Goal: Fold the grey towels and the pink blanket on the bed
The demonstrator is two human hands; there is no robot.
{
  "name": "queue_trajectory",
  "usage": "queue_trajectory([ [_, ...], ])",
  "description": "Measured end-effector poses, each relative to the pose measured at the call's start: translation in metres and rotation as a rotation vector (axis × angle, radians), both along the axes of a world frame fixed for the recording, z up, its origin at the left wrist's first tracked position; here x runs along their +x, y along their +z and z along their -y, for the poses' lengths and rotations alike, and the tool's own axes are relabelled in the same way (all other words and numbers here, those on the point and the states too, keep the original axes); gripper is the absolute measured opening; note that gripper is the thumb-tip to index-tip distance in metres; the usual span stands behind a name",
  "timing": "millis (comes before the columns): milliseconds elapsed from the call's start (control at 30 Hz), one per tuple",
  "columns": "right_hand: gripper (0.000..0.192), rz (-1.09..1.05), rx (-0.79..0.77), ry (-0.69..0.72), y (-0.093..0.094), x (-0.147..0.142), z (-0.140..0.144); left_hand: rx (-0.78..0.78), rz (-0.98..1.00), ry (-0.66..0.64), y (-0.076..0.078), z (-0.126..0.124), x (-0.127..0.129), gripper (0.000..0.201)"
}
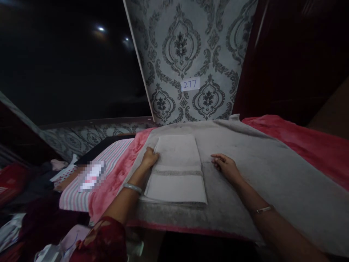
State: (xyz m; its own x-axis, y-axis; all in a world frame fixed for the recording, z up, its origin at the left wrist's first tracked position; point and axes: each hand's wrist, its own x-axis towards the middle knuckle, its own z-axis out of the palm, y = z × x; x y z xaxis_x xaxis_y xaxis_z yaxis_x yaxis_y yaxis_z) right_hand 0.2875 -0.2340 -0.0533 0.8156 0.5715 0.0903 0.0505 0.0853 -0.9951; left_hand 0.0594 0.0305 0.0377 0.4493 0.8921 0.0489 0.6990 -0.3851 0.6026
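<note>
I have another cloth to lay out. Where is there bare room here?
The grey blanket is bare right of the right hand, up to the red cover. The folded towel, touched by the left hand, fills the middle; clutter crowds the far left.

The left hand (149,158) had its fingertips tucked under the edge of the folded towel (176,170), so they could not be seen. A pixelated patch (91,176) hid whatever lay on the striped cloth (114,156). The grey blanket (272,174) ran out past the right edge. The heap of clothes (35,182) at the left was too dark to sort out, and the dark upper left showed only two blurred lights (101,29).
</note>
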Motion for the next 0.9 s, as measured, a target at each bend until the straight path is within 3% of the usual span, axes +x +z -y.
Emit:
queue_trajectory([
  [167,0.046,0.02,-0.023,0.005,-0.001,0.0,0.002,0.07,-0.085,-0.051,0.003,0.007,-0.016,0.01],
  [433,0.044,0.078,-0.056,0.016,-0.004,0.002,0.005,-0.006,-0.099,-0.193,-0.006,0.021,-0.038,0.032],
  [733,0.046,0.121,-0.107,-0.008,-0.002,0.001,0.006,0.008,-0.02,-0.17,-0.016,0.023,-0.037,0.027],
  [800,0.048,0.246,-0.168,-0.028,0.004,-0.004,0.006,0.0,-0.016,-0.185,-0.015,0.023,-0.037,0.028],
  [900,0.053,0.634,-0.266,0.037,0.024,-0.027,0.003,-0.004,-0.025,-0.208,-0.014,0.025,-0.038,0.03],
])
